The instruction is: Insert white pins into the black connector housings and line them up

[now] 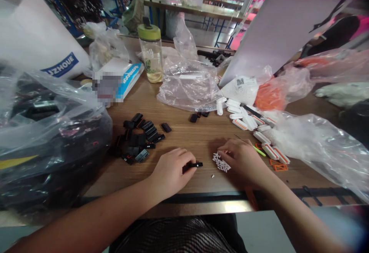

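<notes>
Between the thumb and fingers of my left hand (174,171) is a small black connector (197,164), held just above the wooden table (175,124). My right hand (242,158) is bent over a small pile of tiny white pieces (221,163); its fingertips are at the pile's upper edge, and whether they pinch a piece is too small to tell. One loose white piece (212,176) lies nearer the table's front edge. A heap of black connectors (140,137) is left of my left hand. Beyond my right hand lies a green pen-like tool (259,151).
White housings (242,116) and orange frames (280,166) lie to the right, beside a clear bag (317,141). A large bag of black parts (52,141) stands at the left. Farther back are a bottle (152,59), a blue-and-white box (129,78) and a crumpled clear bag (188,85).
</notes>
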A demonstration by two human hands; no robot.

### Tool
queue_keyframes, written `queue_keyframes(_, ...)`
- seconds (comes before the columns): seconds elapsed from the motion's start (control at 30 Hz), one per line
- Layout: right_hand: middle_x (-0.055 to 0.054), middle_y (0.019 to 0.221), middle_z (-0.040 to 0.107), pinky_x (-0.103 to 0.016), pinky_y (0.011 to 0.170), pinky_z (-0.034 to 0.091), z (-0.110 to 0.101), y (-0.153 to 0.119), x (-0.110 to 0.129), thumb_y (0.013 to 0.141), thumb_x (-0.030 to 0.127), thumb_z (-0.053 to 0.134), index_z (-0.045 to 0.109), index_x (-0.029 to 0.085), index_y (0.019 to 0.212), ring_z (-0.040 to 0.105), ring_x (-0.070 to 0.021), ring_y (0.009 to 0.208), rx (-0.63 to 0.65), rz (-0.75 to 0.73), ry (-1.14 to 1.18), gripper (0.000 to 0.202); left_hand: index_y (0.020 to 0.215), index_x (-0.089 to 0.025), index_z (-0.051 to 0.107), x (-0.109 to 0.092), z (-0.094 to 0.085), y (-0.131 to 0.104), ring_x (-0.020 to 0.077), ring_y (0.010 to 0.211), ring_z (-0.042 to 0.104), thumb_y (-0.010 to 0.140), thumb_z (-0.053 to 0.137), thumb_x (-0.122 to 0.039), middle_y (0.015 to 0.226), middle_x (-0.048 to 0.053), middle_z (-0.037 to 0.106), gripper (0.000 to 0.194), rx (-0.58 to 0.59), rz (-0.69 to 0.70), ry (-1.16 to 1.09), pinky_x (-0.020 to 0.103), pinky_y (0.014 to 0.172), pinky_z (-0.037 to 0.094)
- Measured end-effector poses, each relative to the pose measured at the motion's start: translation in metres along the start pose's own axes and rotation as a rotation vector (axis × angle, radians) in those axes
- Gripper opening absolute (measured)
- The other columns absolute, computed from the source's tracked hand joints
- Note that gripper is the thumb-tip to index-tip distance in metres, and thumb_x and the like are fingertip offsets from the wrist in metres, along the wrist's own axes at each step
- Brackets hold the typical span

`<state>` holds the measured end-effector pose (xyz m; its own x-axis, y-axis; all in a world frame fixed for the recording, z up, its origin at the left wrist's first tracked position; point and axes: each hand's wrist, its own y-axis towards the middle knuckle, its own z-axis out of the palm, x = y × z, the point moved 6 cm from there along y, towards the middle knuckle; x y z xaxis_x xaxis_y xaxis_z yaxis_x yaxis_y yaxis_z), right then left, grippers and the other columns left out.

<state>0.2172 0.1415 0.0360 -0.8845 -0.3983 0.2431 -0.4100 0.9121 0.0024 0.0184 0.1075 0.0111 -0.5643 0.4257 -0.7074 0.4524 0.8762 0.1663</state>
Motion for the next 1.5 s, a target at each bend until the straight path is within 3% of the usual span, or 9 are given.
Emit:
queue_keyframes(0.3, -0.002, 0.074, 0.069, -0.037, 0.078, 0.036, 0.001, 0.002, -0.003, 0.086, 0.023, 0.06, 0.07, 0.022, 0.07, 0.062, -0.0192, 0.075, -0.06, 0.031, 0.061, 0.019, 0.087, -0.02, 0.062, 0.0, -0.001, 0.001, 0.0189, 0.082, 0.061, 0.084, 0.067, -0.016, 0.088, 0.001, 0.067, 0.007, 0.007, -0.003, -0.002, 0.034, 0.073, 0.048)
queue_keyframes(0.4, 0.0, 0.074, 0.069, -0.036, 0.078, 0.038, -0.005, 0.001, 0.018, 0.088, 0.025, 0.06, 0.067, 0.022, 0.073, 0.061, -0.0172, 0.074, -0.106, -0.047, 0.232, 0.017, 0.087, -0.021, 0.062, 0.001, 0.001, 0.0, 0.0197, 0.084, 0.061, 0.085, 0.067, -0.018, 0.088, 0.001, 0.066, 0.005, 0.012, -0.009, 0.007, 0.034, 0.074, 0.048)
queue_keyframes(0.53, 0.0, 0.074, 0.066, -0.034, 0.078, 0.039, -0.002, -0.003, 0.056, 0.091, 0.024, 0.059, 0.066, 0.021, 0.08, 0.059, -0.0143, 0.072, -0.052, -0.187, 0.391, 0.013, 0.087, -0.021, 0.062, 0.003, 0.003, -0.001, 0.02, 0.085, 0.061, 0.086, 0.066, -0.019, 0.087, 0.001, 0.065, 0.004, 0.015, -0.011, 0.02, 0.034, 0.076, 0.048)
queue_keyframes(0.73, 0.0, 0.074, 0.063, -0.032, 0.077, 0.035, 0.011, 0.0, 0.071, 0.09, 0.019, 0.059, 0.064, 0.018, 0.08, 0.056, -0.0134, 0.072, -0.025, -0.257, 0.317, 0.012, 0.082, -0.021, 0.06, 0.002, 0.003, 0.0, 0.0198, 0.085, 0.06, 0.084, 0.065, -0.017, 0.085, 0.001, 0.065, 0.006, 0.035, -0.013, 0.028, 0.033, 0.075, 0.047)
queue_keyframes(0.93, -0.002, 0.075, 0.063, -0.035, 0.078, 0.033, 0.01, -0.007, 0.083, 0.092, 0.017, 0.056, 0.064, 0.018, 0.074, 0.054, -0.017, 0.076, -0.058, -0.34, 0.089, 0.02, 0.085, -0.02, 0.061, 0.002, 0.003, 0.0, 0.0205, 0.086, 0.06, 0.084, 0.064, -0.017, 0.087, 0.001, 0.065, 0.005, 0.05, -0.028, 0.047, 0.034, 0.076, 0.048)
queue_keyframes(1.13, -0.003, 0.077, 0.065, -0.039, 0.082, 0.034, 0.006, -0.017, 0.084, 0.094, 0.02, 0.056, 0.07, 0.02, 0.089, 0.054, -0.0191, 0.078, -0.129, -0.367, -0.002, 0.015, 0.087, -0.021, 0.063, 0.003, 0.004, 0.001, 0.0203, 0.085, 0.061, 0.084, 0.065, -0.017, 0.088, 0.001, 0.066, 0.005, 0.042, -0.042, 0.035, 0.034, 0.075, 0.048)
queue_keyframes(1.3, -0.005, 0.074, 0.065, -0.042, 0.081, 0.035, 0.01, -0.024, 0.092, 0.093, 0.015, 0.054, 0.07, 0.017, 0.083, 0.054, -0.0203, 0.075, -0.177, -0.426, -0.125, 0.019, 0.087, -0.021, 0.062, 0.003, 0.004, 0.001, 0.0197, 0.086, 0.061, 0.082, 0.066, -0.013, 0.089, 0.001, 0.066, 0.011, 0.029, -0.044, 0.015, 0.034, 0.077, 0.049)
queue_keyframes(1.4, -0.004, 0.075, 0.067, -0.04, 0.081, 0.036, 0.01, -0.022, 0.089, 0.093, 0.017, 0.055, 0.071, 0.018, 0.087, 0.056, -0.0196, 0.076, -0.136, -0.387, -0.022, 0.017, 0.086, -0.021, 0.062, 0.002, 0.003, 0.0, 0.0196, 0.085, 0.061, 0.082, 0.067, -0.014, 0.087, 0.0, 0.066, 0.01, 0.03, -0.037, 0.004, 0.033, 0.076, 0.048)
queue_keyframes(1.5, -0.001, 0.078, 0.07, -0.037, 0.08, 0.039, 0.005, -0.015, 0.062, 0.093, 0.023, 0.058, 0.072, 0.022, 0.093, 0.061, -0.0177, 0.077, -0.112, -0.278, 0.178, 0.015, 0.086, -0.021, 0.061, 0.001, 0.002, -0.001, 0.0196, 0.084, 0.06, 0.084, 0.067, -0.016, 0.086, 0.001, 0.065, 0.007, 0.023, -0.027, -0.002, 0.033, 0.075, 0.047)
